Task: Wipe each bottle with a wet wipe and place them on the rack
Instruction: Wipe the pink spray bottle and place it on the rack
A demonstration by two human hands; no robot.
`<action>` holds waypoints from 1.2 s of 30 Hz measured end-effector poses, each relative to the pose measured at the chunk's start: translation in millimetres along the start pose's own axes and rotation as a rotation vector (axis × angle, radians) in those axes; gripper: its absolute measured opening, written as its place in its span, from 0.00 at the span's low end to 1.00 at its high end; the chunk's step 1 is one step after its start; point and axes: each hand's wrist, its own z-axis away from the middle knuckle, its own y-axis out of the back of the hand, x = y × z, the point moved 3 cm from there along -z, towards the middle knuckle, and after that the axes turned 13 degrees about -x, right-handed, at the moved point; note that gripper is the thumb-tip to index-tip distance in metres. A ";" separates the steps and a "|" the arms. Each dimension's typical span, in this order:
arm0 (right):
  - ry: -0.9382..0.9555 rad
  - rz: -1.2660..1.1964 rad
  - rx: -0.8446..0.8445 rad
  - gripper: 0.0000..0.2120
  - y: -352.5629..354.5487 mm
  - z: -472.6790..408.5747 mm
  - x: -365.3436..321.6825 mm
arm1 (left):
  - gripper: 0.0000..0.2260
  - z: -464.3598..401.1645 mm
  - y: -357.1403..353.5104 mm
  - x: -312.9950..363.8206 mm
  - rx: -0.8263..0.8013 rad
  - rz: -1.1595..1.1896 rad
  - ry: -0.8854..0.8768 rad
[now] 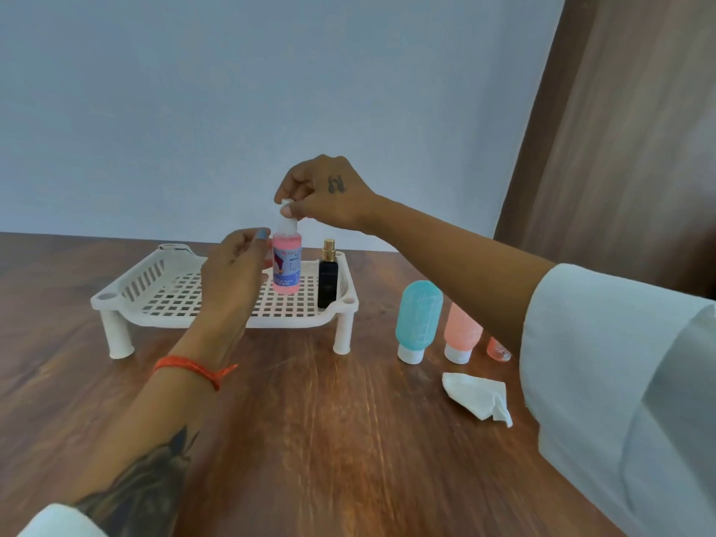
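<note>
Count: five bottles, one rack, one wipe, two hands.

Rack (162,292): white, slotted, on four legs, standing on the desk (310,420). Black bottle (327,281) with gold sprayer stands upright on the rack at its right end.

Pink bottle (286,265): upright, over the rack floor just left of the black bottle; contact with the grid cannot be told. Right hand (329,195) reaches from above, thumb and fingertips pinching the white cap, so the bottle hangs straight below that grip. Left hand (232,277) is beside the bottle body on its left, fingers loosely curled; whether its grip touches the bottle cannot be told, since the hand hides that side.

On the desk right of the rack, in a row: blue bottle (418,319), cap down; orange bottle (463,335), cap down, just beside it; small bottle (498,350), partly hidden by the right sleeve (620,362).

Wipe (478,399): crumpled, lying on the desk in front of that row, touched by neither hand.
</note>
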 end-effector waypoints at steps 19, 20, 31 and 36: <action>-0.058 0.034 -0.086 0.08 -23.6 -4.0 16.4 | 0.13 -1.0 -1.3 -5.5 0.003 -0.037 0.103; -0.060 0.033 -0.089 0.09 -23.8 -3.7 16.4 | 0.13 -0.5 -0.9 -5.3 0.003 -0.042 0.095; -0.052 0.020 0.004 0.16 8.1 32.3 14.3 | 0.15 26.1 -2.5 28.3 0.067 -0.213 -0.131; -0.029 0.074 0.054 0.17 37.5 77.4 18.8 | 0.17 50.1 -30.7 52.4 -0.077 -0.180 -0.312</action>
